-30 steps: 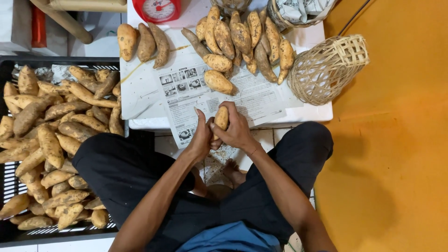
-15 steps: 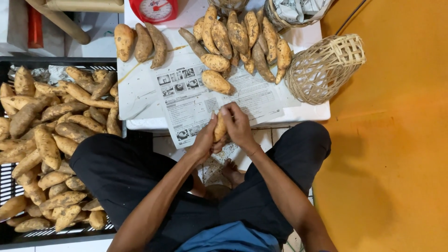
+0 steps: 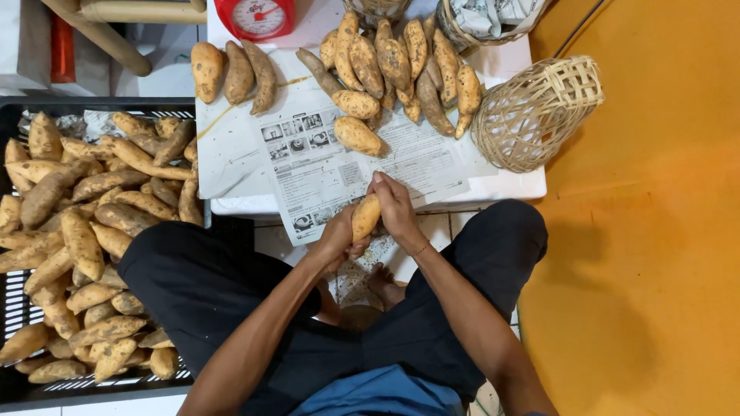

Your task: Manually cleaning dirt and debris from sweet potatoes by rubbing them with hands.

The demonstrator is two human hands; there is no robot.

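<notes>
A person sits on the floor and holds one sweet potato [image 3: 365,216] in both hands. The left hand [image 3: 338,239] wraps around the lower end of it and grips it tight. The right hand [image 3: 395,204] closes its fingers over the top end. The sweet potato is upright and a little tilted. It is just in front of the near edge of the low white table [image 3: 518,185], above the person's lap.

A sheet of newspaper [image 3: 324,166] lies on the white table and hangs over its near edge, right behind the held sweet potato. On the far side of the table lies a pile of sweet potatoes [image 3: 397,65]. One more sweet potato [image 3: 358,135] lies alone on the newspaper, nearer the hands. Three sweet potatoes [image 3: 235,71] lie side by side at the far left corner of the table. A woven basket [image 3: 536,112] lies on its side at the right end of the table. A red kitchen scale [image 3: 254,17] stands at the far edge of the table. Next to it, at the far right corner, is another basket with crumpled paper [image 3: 493,19] in it.

To the left of the table is a black plastic crate [image 3: 31,385]. It is full of many brown sweet potatoes [image 3: 85,231]. It touches the person's left leg.

To the right of the table the floor is orange [image 3: 655,254]. The person wears black trousers [image 3: 193,285] and a blue shirt [image 3: 378,393]. Small bits of peel or dirt lie on the paper under the hands, between the knees.
</notes>
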